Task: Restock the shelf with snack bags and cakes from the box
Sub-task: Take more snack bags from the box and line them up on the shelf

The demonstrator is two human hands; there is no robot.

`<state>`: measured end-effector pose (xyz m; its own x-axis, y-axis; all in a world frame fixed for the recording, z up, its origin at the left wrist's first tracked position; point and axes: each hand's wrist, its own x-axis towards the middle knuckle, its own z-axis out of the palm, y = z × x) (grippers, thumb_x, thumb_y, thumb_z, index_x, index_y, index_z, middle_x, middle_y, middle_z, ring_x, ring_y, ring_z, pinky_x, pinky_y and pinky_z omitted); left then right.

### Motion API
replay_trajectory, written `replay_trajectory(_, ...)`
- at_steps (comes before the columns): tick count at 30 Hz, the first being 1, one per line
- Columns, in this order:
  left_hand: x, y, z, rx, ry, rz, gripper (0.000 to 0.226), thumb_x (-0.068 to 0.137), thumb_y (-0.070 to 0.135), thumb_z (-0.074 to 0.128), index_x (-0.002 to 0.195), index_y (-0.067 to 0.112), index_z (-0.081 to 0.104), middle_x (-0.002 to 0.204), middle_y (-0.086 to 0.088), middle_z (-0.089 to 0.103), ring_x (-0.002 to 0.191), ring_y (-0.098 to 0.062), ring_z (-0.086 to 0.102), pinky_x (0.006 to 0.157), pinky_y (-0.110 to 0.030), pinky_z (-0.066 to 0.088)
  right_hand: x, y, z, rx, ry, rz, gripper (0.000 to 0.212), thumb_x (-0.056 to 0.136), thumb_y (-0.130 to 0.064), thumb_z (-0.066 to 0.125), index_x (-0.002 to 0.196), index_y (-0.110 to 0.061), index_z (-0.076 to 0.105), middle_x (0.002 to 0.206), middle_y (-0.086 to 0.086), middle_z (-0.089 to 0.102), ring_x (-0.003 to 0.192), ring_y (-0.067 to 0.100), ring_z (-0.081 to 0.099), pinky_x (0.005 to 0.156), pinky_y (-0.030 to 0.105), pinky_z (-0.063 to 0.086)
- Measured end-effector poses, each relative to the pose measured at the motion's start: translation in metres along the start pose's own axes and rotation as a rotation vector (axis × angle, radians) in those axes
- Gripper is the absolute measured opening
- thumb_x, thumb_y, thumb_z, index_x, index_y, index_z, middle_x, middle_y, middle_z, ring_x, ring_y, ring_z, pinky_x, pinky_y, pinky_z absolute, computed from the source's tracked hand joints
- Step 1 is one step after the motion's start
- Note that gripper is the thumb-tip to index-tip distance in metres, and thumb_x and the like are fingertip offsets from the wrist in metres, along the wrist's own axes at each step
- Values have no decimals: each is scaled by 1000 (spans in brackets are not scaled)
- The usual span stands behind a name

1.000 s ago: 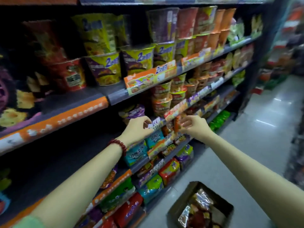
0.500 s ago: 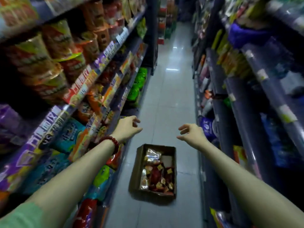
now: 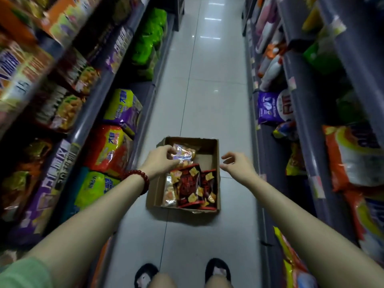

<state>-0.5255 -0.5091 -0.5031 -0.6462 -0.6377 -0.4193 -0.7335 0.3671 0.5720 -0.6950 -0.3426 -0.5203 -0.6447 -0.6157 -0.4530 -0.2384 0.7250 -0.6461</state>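
A brown cardboard box lies open on the aisle floor in front of my feet. Inside it are dark red snack bags at the near end and a clear snack bag at the far end. My left hand, with a red bead bracelet on its wrist, is over the box's left side, and its curled fingers and thumb close on the clear bag's left edge. Over the box's right rim my right hand hovers with loosely spread fingers, holding nothing.
A shelf unit packed with noodle and snack bags runs along the left. A second shelf unit with bags and bottles lines the right. The tiled aisle floor stretches ahead between them. My feet stand just short of the box.
My view swung from the left shelf down the aisle to the floor. Both hands left the shelf and dropped to the box; the left hand now closes on the clear bag.
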Motion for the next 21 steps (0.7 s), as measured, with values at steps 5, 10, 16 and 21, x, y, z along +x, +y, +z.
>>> replay_trajectory(5, 55, -72, 79, -10, -49, -16, 27, 84, 26, 69, 107, 13, 63, 98, -4, 67, 92, -18, 62, 74, -26, 48, 54, 67, 66, 6, 33, 7, 28, 83, -18, 72, 107, -8, 65, 92, 5, 64, 90, 20, 62, 86, 35, 53)
replay_trajectory(10, 112, -128, 153, -38, -62, -6, 27, 86, 25, 67, 109, 12, 61, 99, -4, 65, 88, -14, 61, 74, -26, 53, 112, 119, 121, 9, 85, -22, 30, 85, -19, 70, 112, -9, 64, 101, 6, 66, 94, 18, 62, 83, 30, 52)
replay_trajectory(16, 172, -184, 227, -111, -59, -23, 29, 87, 25, 66, 113, 13, 60, 104, -4, 65, 91, -14, 61, 62, -18, 48, 165, 166, 173, 10, 165, -107, 29, 86, -20, 68, 113, -11, 64, 105, 2, 65, 96, 14, 60, 86, 28, 50)
replay_trajectory(21, 185, -192, 269, -152, -6, -61, 42, 88, 27, 66, 124, 9, 54, 122, -9, 58, 112, -24, 56, 86, -34, 52, 177, 191, 186, 51, 200, -128, 28, 86, -21, 68, 113, -14, 65, 103, -2, 65, 95, 11, 59, 84, 24, 47)
